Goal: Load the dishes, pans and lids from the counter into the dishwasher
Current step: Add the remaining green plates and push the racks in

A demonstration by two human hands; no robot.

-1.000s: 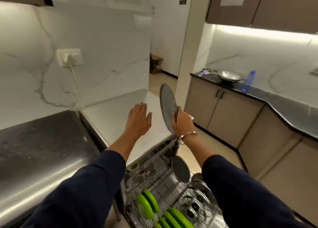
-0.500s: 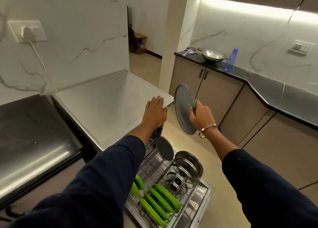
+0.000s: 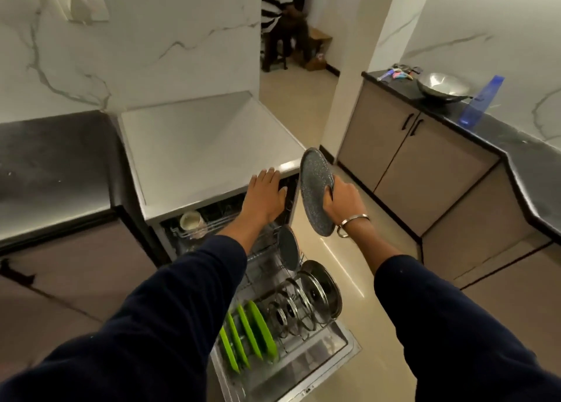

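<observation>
My right hand [image 3: 341, 199] grips a grey speckled plate [image 3: 314, 189] on edge, held above the open dishwasher. My left hand [image 3: 265, 198] is flat with fingers spread, over the front edge of the white counter [image 3: 197, 146] and the dishwasher's upper rack. The pulled-out lower rack [image 3: 273, 283] holds several green plates [image 3: 249, 333], several glass lids with steel rims [image 3: 306, 301] and another grey speckled plate [image 3: 288, 250] standing upright at its back. A pale mug [image 3: 190, 221] lies in the upper rack.
The open dishwasher door [image 3: 303, 368] juts out over the beige floor. A black counter [image 3: 455, 110] on the right carries a steel wok [image 3: 441, 87], a blue bottle [image 3: 481, 101] and small utensils. A person in a striped shirt [image 3: 277, 10] sits in the far doorway.
The view has tilted down and the plate in my right hand has come lower, from over the counter edge toward the lower rack. My left hand stays open at the counter's front edge.
</observation>
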